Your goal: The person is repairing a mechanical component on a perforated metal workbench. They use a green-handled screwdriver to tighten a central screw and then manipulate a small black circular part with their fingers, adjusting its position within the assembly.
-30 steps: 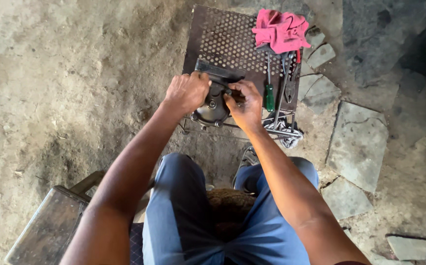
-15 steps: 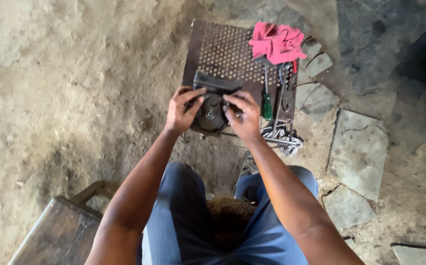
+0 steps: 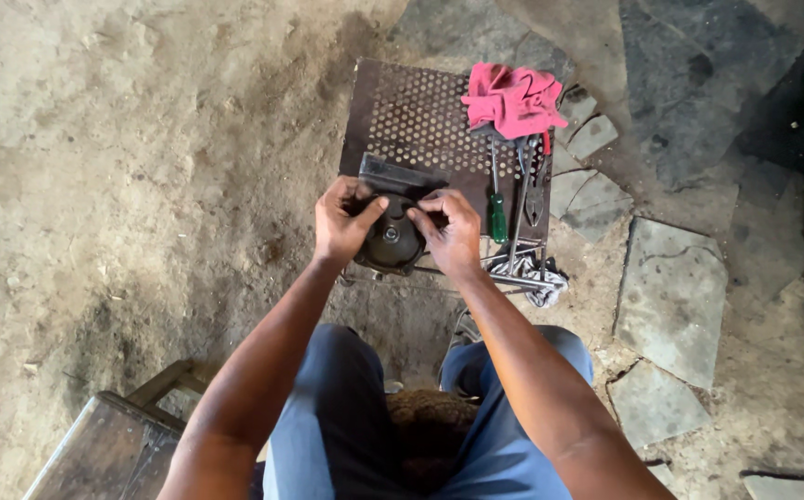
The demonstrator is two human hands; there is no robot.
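Round dark metal part (image 3: 391,243), gripped on both flanks: left hand (image 3: 344,220) and right hand (image 3: 451,231) closed on it, over the perforated plate (image 3: 411,116). Looks heavy, rigid, greasy; the rim seems the safest hold. Green-handled screwdriver (image 3: 497,215) and red rag (image 3: 513,100) alongside.

- A dark round metal part (image 3: 391,243), disc-shaped with a small pale hub at its centre, sits between the fingers of both hands, which touch its upper rim.
- It lies face-up on a rusty perforated metal surface (image 3: 411,116).
- A dark rectangular block (image 3: 392,176) adjoins it, just beyond the fingers.
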